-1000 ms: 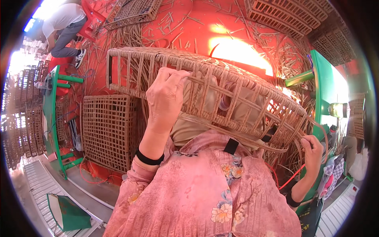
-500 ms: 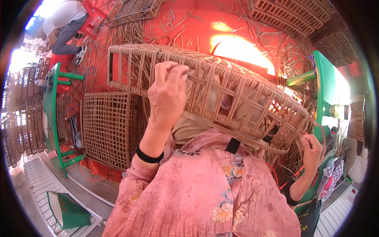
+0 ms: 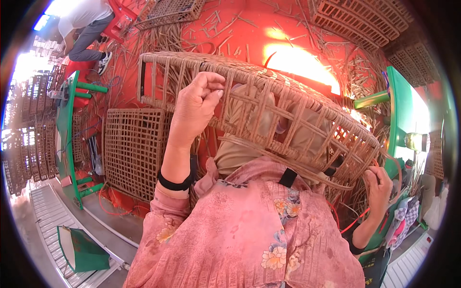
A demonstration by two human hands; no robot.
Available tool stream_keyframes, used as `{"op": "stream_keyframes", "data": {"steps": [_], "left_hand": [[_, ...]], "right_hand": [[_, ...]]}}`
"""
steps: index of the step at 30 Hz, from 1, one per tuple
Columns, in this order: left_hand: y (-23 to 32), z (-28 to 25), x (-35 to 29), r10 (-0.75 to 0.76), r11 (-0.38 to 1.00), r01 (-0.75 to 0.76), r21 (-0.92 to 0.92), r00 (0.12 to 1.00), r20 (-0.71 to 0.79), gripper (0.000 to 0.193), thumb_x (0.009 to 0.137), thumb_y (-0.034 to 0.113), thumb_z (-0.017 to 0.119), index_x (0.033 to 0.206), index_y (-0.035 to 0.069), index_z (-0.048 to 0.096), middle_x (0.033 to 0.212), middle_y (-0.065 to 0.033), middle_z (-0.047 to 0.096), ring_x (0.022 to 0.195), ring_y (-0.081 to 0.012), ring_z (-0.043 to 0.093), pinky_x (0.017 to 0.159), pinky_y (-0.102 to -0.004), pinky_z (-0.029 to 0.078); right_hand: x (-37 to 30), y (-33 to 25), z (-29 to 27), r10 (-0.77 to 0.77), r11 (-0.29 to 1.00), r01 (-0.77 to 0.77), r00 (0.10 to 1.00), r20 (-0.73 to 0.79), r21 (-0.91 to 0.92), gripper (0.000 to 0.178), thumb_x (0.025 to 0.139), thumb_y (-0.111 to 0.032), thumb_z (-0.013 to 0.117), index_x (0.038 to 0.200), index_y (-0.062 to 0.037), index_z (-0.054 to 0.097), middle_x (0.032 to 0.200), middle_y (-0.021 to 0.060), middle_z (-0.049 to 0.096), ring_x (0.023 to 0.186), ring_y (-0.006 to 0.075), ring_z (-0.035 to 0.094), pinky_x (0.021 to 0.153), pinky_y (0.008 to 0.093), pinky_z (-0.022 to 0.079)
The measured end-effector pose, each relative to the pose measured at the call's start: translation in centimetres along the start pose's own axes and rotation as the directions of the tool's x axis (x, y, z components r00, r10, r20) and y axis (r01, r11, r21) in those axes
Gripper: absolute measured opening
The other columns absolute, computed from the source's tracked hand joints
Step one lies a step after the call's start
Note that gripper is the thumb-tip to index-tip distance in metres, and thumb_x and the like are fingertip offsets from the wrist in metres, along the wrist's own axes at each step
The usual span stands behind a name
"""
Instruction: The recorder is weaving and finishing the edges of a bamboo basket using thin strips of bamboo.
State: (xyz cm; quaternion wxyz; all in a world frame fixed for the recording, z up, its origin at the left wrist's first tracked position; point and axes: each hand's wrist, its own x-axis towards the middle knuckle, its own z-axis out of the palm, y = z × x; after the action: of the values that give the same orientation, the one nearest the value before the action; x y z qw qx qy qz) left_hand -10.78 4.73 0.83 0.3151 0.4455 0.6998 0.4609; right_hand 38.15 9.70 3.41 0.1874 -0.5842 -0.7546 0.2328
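Note:
A long brown wicker basket lies tilted across my lap, its side of open upright slats facing me. My left hand is closed in a pinch beside the slats at its left half; what the fingertips hold, if anything, is hidden. A flat strip runs crosswise through the uprights to the right of that hand. My right hand is curled at the basket's right end, its grip hard to make out. Near it a loose strip bends in a loop. Another long strip hangs along the basket's lower edge.
A latticed wicker panel stands at my left. Green-framed benches flank both sides. Cut strips litter the red floor. More baskets lie at the back. A person bends over at the far left.
My left hand has drawn slightly left and its fingers have curled in closer. My right hand stays by the basket's end. The whole view has shifted a little.

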Motion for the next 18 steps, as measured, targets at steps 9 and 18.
{"op": "stream_keyframes", "data": {"steps": [9,18], "left_hand": [[-1.9,-2.5,0.6,0.454,0.829,-0.282,0.482,0.844,-0.287,0.014,0.097,0.000,0.064,0.109,0.005,0.064,0.103,-0.0144,0.067,0.090,-0.0356,0.070,0.078,-0.0418,0.057],[0.8,-10.2,-0.6,0.667,0.715,-0.259,0.649,0.531,-0.523,0.013,0.097,-0.002,0.067,0.110,0.002,0.065,0.099,-0.0105,0.066,0.084,-0.0234,0.068,0.076,-0.0358,0.056]], "right_hand": [[0.4,-4.7,-2.6,-0.014,0.945,-0.016,0.996,-0.091,-0.326,0.016,0.092,-0.004,0.070,0.107,0.0014,0.070,0.105,0.0115,0.069,0.100,0.0272,0.065,0.091,0.0364,0.049],[6.7,-22.4,9.9,-0.570,0.788,0.542,0.822,0.011,0.293,0.040,0.088,-0.012,0.077,0.125,-0.0005,0.068,0.122,0.0168,0.071,0.116,0.0340,0.067,0.100,0.0412,0.052]]}}
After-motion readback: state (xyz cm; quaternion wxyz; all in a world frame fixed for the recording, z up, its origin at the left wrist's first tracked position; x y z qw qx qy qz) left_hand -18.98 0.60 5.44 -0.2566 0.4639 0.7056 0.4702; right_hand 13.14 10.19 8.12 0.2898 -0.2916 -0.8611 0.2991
